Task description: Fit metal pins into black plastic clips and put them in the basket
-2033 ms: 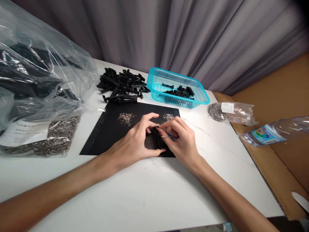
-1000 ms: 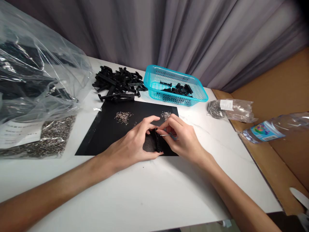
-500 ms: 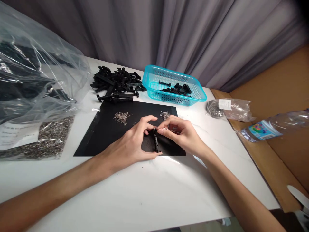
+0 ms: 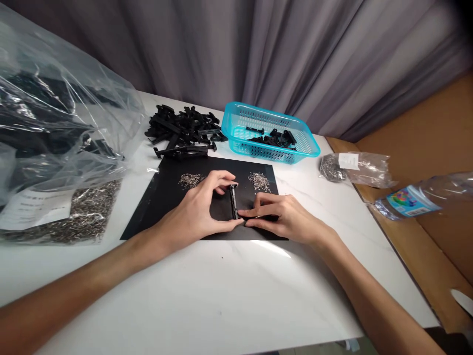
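Observation:
My left hand [image 4: 201, 204] holds a narrow black plastic part [image 4: 233, 202] by its two ends, thumb at the near end and fingers at the far end. The part points away from me above a black mat [image 4: 162, 197]. My right hand [image 4: 284, 214] is closed at the near end of the part, its fingertips touching or nearly touching it. A thin metal tool [image 4: 257, 217] shows as a small glint between those fingers; most of it is hidden. Small metal pieces lie on the mat in a left pile [image 4: 190, 181] and a right pile [image 4: 259, 182].
Behind the mat are a heap of black plastic parts [image 4: 181, 125] and a blue basket [image 4: 271, 153] with similar parts. Plastic bags [image 4: 92, 212] cover the left side. To the right lie a small bag of metal pieces [image 4: 332, 167], a bottle [image 4: 410, 201] and cardboard [image 4: 417, 246].
My right hand has moved from the far end of the black part to its near end. The part sits straighter in my left hand, and the view has shifted slightly.

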`<state>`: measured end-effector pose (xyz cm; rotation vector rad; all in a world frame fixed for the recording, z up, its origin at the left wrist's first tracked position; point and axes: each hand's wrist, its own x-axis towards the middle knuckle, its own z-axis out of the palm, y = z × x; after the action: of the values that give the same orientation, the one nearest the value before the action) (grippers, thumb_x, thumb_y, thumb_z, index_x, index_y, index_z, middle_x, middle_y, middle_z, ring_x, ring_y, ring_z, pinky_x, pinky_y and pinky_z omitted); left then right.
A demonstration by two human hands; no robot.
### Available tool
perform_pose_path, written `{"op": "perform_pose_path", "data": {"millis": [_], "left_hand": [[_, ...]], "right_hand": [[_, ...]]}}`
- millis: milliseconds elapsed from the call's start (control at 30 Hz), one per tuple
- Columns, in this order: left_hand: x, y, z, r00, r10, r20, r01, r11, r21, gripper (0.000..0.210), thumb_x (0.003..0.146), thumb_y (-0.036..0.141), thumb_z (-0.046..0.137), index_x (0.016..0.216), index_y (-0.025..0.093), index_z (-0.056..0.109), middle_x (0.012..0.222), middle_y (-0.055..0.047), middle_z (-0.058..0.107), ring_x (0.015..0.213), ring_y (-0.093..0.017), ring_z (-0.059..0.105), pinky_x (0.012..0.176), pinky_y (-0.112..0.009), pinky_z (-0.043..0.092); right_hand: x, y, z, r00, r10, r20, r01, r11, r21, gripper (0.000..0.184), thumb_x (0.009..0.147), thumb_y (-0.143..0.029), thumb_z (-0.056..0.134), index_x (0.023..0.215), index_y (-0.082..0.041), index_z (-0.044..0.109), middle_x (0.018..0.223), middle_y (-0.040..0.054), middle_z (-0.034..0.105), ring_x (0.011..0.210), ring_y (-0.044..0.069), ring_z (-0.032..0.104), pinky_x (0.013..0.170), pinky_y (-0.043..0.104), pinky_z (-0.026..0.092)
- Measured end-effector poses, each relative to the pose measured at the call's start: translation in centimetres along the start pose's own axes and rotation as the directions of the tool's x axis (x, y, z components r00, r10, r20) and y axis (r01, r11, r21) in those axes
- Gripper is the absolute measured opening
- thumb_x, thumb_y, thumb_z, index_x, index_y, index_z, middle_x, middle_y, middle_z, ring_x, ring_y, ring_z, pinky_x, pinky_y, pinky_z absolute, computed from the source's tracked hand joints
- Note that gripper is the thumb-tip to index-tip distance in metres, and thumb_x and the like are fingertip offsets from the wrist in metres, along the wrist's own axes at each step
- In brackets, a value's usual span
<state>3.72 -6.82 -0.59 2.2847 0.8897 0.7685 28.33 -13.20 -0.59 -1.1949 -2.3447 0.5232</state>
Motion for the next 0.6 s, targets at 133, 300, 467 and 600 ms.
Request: {"op": "perform_pose_path", "data": {"millis": [133,300,467,600], "left_hand": [[-0.03,0.02,0.05,1.000,-0.007,0.020,0.007,1.000,0.005,0.073,0.074,0.040,0.086,0.134,0.027,0.047,0.135,-0.007,0.064,0.115,-0.026,0.069,0.097,-0.038,0.059],[-0.06,0.03,0.14,1.000,0.004,0.018,-0.004,1.000,-0.001,0.075,0.073,0.041,0.088,0.133,0.027,0.046,0.132,-0.006,0.065,0.113,-0.024,0.069,0.099,-0.037,0.058],[-0.10,0.08,0.05,0.997,-0.011,0.075,0.011,1.000,0.001,0.071,0.074,0.044,0.087,0.132,0.027,0.051,0.127,-0.005,0.066,0.111,-0.025,0.068,0.100,-0.040,0.058],[-0.01,0.02,-0.19,0.990,-0.017,0.138,0.010,0.999,0.047,0.063,0.075,0.049,0.085,0.129,0.028,0.061,0.126,-0.006,0.064,0.116,-0.028,0.066,0.106,-0.045,0.055]], "right_hand": [[0.27,-0.55,0.48,0.997,0.005,-0.082,-0.008,0.999,-0.040,0.019,0.107,-0.026,0.054,0.109,-0.021,0.072,0.100,0.0045,0.068,0.079,0.014,0.064,0.067,0.028,0.049],[0.52,-0.44,0.30,0.971,0.075,-0.226,-0.073,0.997,0.019,0.011,0.106,-0.023,0.052,0.106,-0.021,0.063,0.102,0.0052,0.066,0.082,0.014,0.061,0.066,0.027,0.048],[0.72,-0.01,0.03,0.946,0.131,-0.297,-0.105,0.989,0.102,0.014,0.105,-0.022,0.055,0.114,-0.021,0.066,0.098,0.0042,0.066,0.076,0.014,0.060,0.065,0.027,0.049],[0.93,-0.07,0.02,0.956,0.110,-0.273,-0.081,0.990,0.116,0.016,0.104,-0.021,0.056,0.110,-0.021,0.071,0.103,0.0060,0.070,0.087,0.016,0.065,0.071,0.029,0.052]]}}
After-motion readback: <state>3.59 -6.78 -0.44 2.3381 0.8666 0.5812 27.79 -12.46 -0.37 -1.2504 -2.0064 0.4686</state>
